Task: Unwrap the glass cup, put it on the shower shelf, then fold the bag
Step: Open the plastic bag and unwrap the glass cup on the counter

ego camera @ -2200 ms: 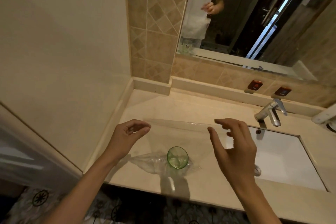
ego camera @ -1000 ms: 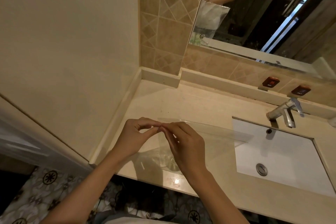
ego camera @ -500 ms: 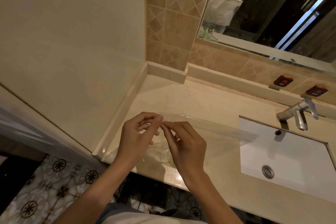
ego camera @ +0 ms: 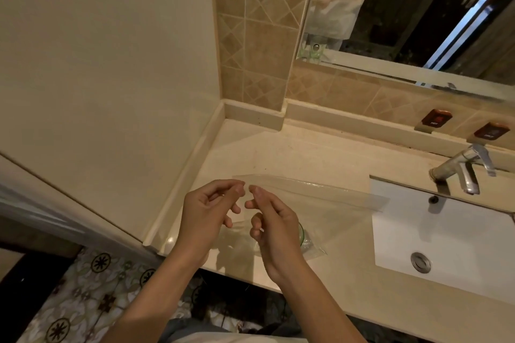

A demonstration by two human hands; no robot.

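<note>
Your left hand (ego camera: 207, 220) and right hand (ego camera: 274, 227) are close together above the counter (ego camera: 328, 159). Each one pinches the top edge of the clear bag (ego camera: 320, 195) with thumb and finger. The bag stretches out to your right, toward the sink (ego camera: 451, 234). The green glass cup (ego camera: 302, 234) sits on the counter under your right hand, mostly hidden, on some crumpled clear wrap (ego camera: 313, 248).
</note>
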